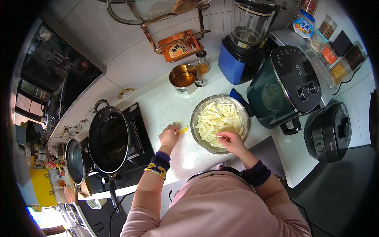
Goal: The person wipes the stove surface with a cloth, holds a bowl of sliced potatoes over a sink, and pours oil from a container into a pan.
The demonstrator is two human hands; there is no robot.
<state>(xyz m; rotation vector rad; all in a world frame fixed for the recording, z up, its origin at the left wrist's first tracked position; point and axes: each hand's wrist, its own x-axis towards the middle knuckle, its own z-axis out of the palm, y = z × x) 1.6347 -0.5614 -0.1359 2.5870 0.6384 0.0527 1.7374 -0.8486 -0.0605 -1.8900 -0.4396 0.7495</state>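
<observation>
A steel bowl (195, 139) stands on the speckled white counter, full of pale cut strips (220, 117) that look like raw potato. My right hand (232, 142) reaches over the bowl's near right side, its fingertips bent down at the strips. Whether a strip is pinched there I cannot tell. Left of the bowl, my left hand (170, 137) is low over the counter. Its thumb and fingers close on one end of a small yellow piece (184, 129), too small to name. Some yellowish crumbs (177, 123) lie just beyond that hand.
Behind the bowl stands a steel cup (184, 84) of amber liquid, beside a spice jar (202, 63). A blue-based blender (239, 62), a dark green air fryer (275, 89) and a black cooker (328, 133) line the right. Leftward, a deep frying pan (109, 139) and smaller pan (75, 161) sit on the hob.
</observation>
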